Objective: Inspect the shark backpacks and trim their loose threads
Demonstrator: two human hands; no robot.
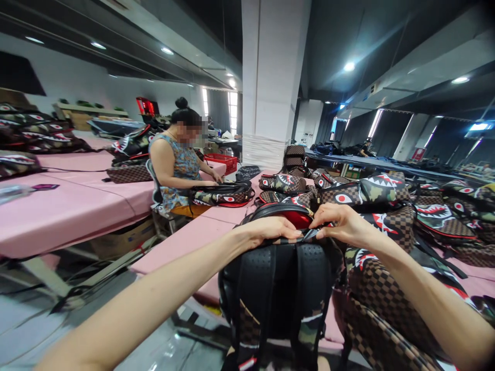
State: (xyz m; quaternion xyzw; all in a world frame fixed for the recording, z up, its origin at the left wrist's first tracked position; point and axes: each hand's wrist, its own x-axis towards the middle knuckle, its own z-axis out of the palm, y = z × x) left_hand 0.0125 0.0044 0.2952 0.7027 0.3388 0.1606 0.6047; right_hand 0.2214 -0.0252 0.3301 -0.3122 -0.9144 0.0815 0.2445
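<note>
A black backpack (286, 288) with two padded shoulder straps stands upright in front of me, its back panel toward me. The top is unzipped, and red lining (299, 220) shows inside. My left hand (276, 228) pinches the top edge of the backpack, thumb and fingers pressed together. Just to its right, my right hand (335, 222) pinches the same edge by a short dark strip (309, 236). Both hands are closed and almost meet. What lies under the fingertips is partly hidden.
Checkered backpacks with shark-mouth prints (382, 188) are piled along the right. A pink-covered table (185, 234) runs behind my backpack; another pink table (77, 206) stands left. A seated co-worker (178, 159) handles a similar backpack (224, 195). A white pillar (273, 82) rises beyond.
</note>
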